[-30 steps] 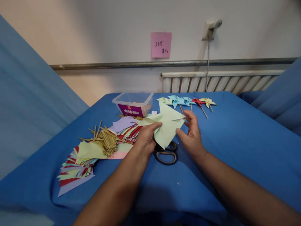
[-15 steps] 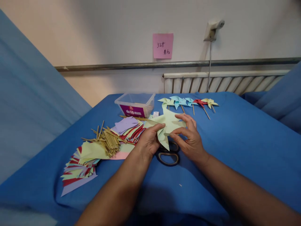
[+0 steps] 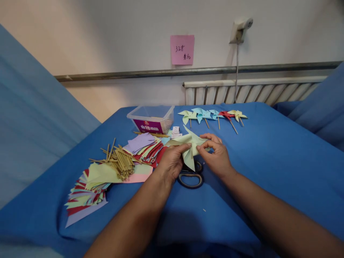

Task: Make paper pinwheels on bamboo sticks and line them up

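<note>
A pale green paper pinwheel (image 3: 190,152), its blades partly folded toward the middle, is held in the air above the table. My left hand (image 3: 173,159) grips it from the left, thumb pressed near its centre. On the other side my right hand (image 3: 216,154) pinches a blade's edge between thumb and fingers, close to the middle. Below the paper lies a pair of scissors (image 3: 191,181) with black handles; the blades are hidden. To the left are a heap of thin sticks (image 3: 122,163) and a stack of coloured cut paper (image 3: 146,147).
A clear plastic box (image 3: 150,120) with a purple label stands at the back. Finished pinwheels (image 3: 204,114) on sticks lie in a row at the back right. A fanned paper pile (image 3: 86,197) lies front left on the blue cloth (image 3: 268,172). Small white boxes (image 3: 176,130) sit behind my hands.
My right fingers have moved in toward the pinwheel's centre, bringing a blade over with them. My left hand keeps its hold. The whole view has shifted slightly.
</note>
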`<state>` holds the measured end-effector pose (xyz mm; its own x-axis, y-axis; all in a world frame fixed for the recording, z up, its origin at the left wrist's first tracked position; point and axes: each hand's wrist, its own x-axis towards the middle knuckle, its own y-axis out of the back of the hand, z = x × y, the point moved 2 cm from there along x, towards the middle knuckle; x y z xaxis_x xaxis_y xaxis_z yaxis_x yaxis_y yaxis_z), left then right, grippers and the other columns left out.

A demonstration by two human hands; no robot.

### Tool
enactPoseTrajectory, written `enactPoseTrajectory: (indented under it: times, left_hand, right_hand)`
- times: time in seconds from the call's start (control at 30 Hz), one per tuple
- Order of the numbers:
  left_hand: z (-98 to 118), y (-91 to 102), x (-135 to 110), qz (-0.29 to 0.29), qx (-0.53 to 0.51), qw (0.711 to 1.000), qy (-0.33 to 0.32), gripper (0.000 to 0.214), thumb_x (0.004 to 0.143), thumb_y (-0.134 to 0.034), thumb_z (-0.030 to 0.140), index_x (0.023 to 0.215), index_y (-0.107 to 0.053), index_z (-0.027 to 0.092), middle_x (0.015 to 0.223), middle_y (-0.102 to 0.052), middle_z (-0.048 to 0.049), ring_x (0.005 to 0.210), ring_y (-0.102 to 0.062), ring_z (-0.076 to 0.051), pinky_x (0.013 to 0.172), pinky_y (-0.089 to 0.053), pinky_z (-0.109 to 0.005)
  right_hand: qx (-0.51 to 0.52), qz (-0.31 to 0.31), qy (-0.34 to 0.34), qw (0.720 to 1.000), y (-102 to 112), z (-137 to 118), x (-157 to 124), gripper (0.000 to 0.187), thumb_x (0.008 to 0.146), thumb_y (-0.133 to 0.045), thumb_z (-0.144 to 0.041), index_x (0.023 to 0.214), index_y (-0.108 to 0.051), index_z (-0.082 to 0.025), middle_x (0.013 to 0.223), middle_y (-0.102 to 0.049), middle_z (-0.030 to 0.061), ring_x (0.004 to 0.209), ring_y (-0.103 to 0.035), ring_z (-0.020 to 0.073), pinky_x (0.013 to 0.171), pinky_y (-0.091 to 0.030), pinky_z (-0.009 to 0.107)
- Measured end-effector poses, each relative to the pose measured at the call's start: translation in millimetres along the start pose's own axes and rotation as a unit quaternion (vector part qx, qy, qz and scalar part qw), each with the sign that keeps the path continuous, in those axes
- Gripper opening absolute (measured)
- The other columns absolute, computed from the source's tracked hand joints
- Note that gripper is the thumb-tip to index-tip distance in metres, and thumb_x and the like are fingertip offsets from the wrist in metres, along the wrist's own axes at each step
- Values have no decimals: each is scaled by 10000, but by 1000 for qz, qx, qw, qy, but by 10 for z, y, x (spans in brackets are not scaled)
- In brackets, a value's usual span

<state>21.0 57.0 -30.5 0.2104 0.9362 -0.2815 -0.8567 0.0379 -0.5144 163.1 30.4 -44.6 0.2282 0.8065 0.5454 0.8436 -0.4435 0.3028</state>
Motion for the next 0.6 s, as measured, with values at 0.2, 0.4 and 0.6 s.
enactPoseTrajectory:
  times: [0.2,0.4,0.6]
  left_hand:
    - [7,-8,-8,-4,7,1000,10,261,605,-786,61,856,-730,100,776,-752,-79,624,-683,-178,631,-585,-275]
    - [0,2,-4,-8,12,1000,13,248,612,-786,78,854,-733,87,760,-749,-89,612,-679,-182,642,-587,-286]
    - [-3,4,7,-4,15,1000,14,243,612,-783,73,848,-732,93,758,-748,-85,608,-678,-181,624,-579,-279]
  right_hand:
    - [7,-8,-6,1000,-12,20,1,204,776,-658,-307,589,-619,-234,1060,-697,77,1088,-598,279,1020,-386,482]
    - [15,-6,-12,1000,-15,16,3,206,775,-654,-318,587,-620,-240,1043,-706,69,1096,-601,280,1032,-380,484]
    - [14,-11,-11,1000,-10,3,2,202,774,-651,-313,588,-619,-240,1031,-710,67,1091,-600,276,1025,-384,479]
